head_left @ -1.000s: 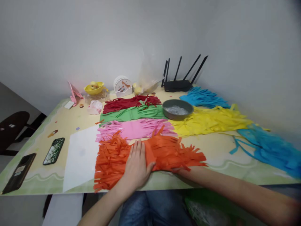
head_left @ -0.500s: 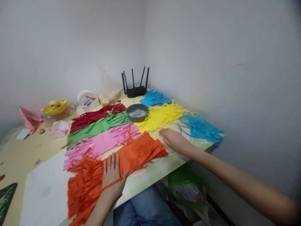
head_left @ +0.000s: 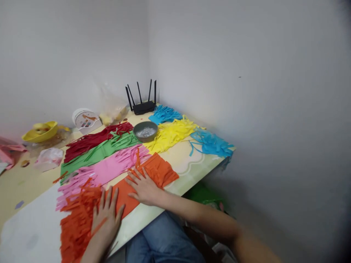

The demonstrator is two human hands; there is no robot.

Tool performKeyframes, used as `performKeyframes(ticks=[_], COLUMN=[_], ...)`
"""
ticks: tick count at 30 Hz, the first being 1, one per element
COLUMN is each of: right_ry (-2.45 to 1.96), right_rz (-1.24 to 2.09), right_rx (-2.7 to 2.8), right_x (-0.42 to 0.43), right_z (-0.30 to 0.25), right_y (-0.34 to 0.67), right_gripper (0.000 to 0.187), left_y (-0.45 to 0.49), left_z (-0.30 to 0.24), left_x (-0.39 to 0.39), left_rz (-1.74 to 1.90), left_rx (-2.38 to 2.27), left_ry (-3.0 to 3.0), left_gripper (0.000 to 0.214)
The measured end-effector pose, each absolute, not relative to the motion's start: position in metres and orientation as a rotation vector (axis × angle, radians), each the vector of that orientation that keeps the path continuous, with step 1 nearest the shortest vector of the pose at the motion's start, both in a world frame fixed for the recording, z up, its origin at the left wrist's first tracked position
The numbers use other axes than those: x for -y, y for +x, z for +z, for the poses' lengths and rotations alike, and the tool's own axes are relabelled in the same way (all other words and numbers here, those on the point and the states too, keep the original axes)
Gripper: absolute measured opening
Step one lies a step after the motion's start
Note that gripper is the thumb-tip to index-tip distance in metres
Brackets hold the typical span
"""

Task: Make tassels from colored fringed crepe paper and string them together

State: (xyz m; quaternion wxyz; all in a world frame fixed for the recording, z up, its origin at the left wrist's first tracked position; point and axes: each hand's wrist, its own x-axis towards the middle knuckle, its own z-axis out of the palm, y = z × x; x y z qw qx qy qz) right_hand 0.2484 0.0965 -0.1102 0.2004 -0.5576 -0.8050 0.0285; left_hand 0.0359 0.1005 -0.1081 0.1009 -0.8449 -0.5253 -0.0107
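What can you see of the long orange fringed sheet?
The long orange fringed sheet, like felt or paper, lies flat along the near edge of the patterned table. Its plain middle parts two ends cut into narrow strands, the left one ruffled. The left hand and right hand rest spread on it; one strand crosses the left hand.

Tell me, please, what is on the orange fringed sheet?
The left hand and the right hand, palms down. What they cover, and whatever lies beneath the sheet, cannot be seen.
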Motion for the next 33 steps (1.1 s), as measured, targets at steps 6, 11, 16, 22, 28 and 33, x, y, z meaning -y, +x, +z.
performKeyframes(ticks=[6, 11, 16, 22, 28, 33], right_ry=[-1.552, -1.586, -1.67, -1.684, -1.699, -1.627], right_rz=[0.125, 0.093, -0.101, -0.288, -0.306, -0.348], right_rx=[2.295, 2.325, 2.326, 2.247, 2.23, 2.188], right_x=[-0.092, -0.091, -0.093, -0.088, -0.089, -0.087], right_z=[-0.106, -0.116, -0.134, -0.144, -0.149, -0.156], right_y=[0.242, 0.243, 0.259, 0.27, 0.269, 0.273], right_gripper=[0.064, 0.06, 0.059, 0.062, 0.062, 0.061], left_y=[-0.009, -0.02, -0.028, -0.033, -0.035, -0.037], left_z=[-0.105, -0.097, -0.099, -0.103, -0.098, -0.087], left_x=[-0.089, -0.078, -0.077, -0.082, -0.089, -0.078], left_rz=[-0.052, 0.02, -0.07, -0.104, -0.111, -0.113], left_rx=[1.613, 1.729, 1.726, 1.694, 1.702, 1.697], left_ry=[-2.373, -2.397, -2.436, -2.506, -2.583, -2.612], left_gripper=[0.055, 0.057, 0.061, 0.064, 0.065, 0.061])
